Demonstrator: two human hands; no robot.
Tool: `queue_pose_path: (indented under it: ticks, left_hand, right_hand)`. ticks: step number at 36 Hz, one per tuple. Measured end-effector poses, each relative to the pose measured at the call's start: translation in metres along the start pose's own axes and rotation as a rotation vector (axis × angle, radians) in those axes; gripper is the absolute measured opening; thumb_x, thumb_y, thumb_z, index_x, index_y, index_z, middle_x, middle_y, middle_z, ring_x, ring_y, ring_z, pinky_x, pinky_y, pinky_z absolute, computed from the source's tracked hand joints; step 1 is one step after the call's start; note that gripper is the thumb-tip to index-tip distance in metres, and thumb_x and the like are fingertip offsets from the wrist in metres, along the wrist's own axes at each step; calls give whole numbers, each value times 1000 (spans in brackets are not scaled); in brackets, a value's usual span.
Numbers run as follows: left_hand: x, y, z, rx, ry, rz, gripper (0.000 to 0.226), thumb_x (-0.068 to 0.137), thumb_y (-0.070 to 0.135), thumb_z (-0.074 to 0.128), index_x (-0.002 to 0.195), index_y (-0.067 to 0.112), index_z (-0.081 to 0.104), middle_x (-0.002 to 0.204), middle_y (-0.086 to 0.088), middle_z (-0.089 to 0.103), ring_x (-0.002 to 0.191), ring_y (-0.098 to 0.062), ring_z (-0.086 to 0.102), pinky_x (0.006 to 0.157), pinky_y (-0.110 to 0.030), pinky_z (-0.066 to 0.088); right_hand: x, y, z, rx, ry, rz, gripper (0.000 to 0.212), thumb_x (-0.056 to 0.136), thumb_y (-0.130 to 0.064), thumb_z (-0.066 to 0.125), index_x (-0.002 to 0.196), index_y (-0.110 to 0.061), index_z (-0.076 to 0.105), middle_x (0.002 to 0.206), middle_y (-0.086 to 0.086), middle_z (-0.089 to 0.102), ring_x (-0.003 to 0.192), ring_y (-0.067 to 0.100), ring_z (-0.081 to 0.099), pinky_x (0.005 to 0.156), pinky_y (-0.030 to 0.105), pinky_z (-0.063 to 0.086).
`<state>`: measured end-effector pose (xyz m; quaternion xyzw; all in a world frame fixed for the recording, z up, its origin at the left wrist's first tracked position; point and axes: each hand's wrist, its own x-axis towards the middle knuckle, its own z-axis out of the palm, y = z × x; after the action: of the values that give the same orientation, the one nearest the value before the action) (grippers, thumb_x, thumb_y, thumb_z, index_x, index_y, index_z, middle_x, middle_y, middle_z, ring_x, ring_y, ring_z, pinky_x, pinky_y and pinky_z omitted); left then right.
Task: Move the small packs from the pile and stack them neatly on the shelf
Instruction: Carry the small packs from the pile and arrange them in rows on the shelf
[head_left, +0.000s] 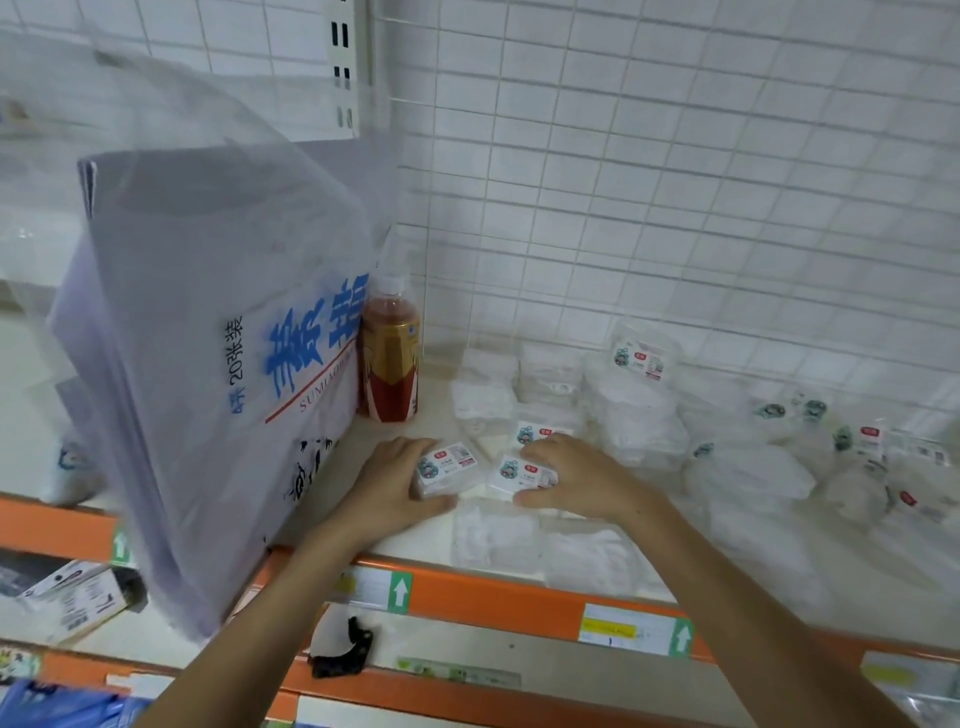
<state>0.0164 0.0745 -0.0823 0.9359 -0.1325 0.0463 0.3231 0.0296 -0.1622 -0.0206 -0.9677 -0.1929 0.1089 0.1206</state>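
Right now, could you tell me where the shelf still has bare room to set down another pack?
Bare shelf shows between the bottle and the stacked packs, ahead of the left hand. A thin strip runs along the orange front rail. The loose pile crowds the right.

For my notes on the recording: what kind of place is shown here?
Probably a shop aisle: an orange-edged shelf with price labels and green arrow tags, a white wire-grid back panel, and many identical small clear packs.
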Motion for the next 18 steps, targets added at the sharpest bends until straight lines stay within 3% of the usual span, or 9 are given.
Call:
queue_pose_path:
  ticks: [7, 12, 18]
  left_hand:
    - [0, 0, 2, 35, 40, 14, 69, 79, 42, 67, 137, 20, 36, 129, -1, 44, 117, -17, 35, 97, -27, 30]
    - [-1, 4, -4, -81, 109, 36, 71, 72, 23, 76, 134, 19, 40, 130, 1, 41, 120, -14, 36, 102, -27, 32]
    - [0, 35, -10, -100, 222, 179, 71, 68, 7, 73, 131, 17, 43, 125, 2, 42, 114, -11, 39, 91, -19, 30]
  right_hand:
    - [4, -4, 3, -27, -43, 35, 79, 79, -31, 70, 145, -20, 28, 151, -2, 30, 137, 15, 28, 109, 32, 29]
    - [-11, -4, -4, 22, 176, 35, 73, 77, -18, 68, 141, -25, 32, 137, -1, 37, 126, 18, 34, 96, 29, 35]
    - [-63, 10, -23, 70, 449, 13, 70, 76, -12, 66, 137, -26, 36, 128, -2, 38, 118, 16, 33, 93, 29, 37]
